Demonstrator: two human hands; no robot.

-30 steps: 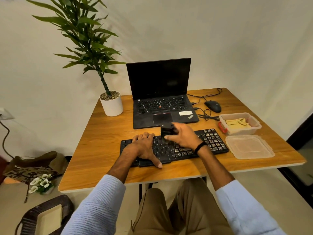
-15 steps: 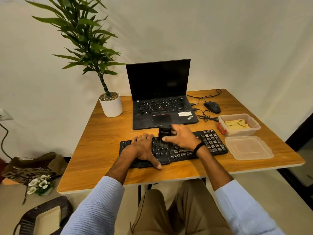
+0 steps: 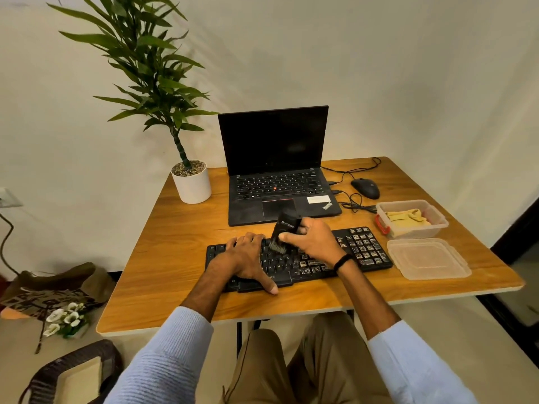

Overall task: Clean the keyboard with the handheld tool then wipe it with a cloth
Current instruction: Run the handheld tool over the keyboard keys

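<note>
- The right hand (image 3: 313, 243) grips a black handheld brush (image 3: 284, 228), with the thumb across its front and the fingers curled behind. The brush leans, bristle end down on the keys near the middle of the keyboard (image 3: 361, 249).
- The left hand (image 3: 245, 259) lies flat and relaxed on the keyboard's left half, holding nothing. Its thumb reaches the near edge and its fingertips sit just beside the bristles.
- Both forearms come in over the near edge of the table (image 3: 175, 258), and a dark band (image 3: 342, 262) circles the right wrist.
- The hands cover much of the keyboard; its right end is exposed.
- Just behind it stands an open laptop (image 3: 277, 182) with a dark screen, its front edge close to the brush's top.
- Right of the keyboard lies a clear lid (image 3: 428, 259). Behind that, a clear box (image 3: 414, 230) holds the yellow cloth (image 3: 408, 217).
- A mouse (image 3: 366, 188) and loose cables (image 3: 353, 199) lie beyond the box.
- A potted plant (image 3: 192, 183) stands at the far left corner.
- On the floor to the left are a bag (image 3: 52, 284), white flowers (image 3: 65, 319) and a woven basket (image 3: 73, 371).
</note>
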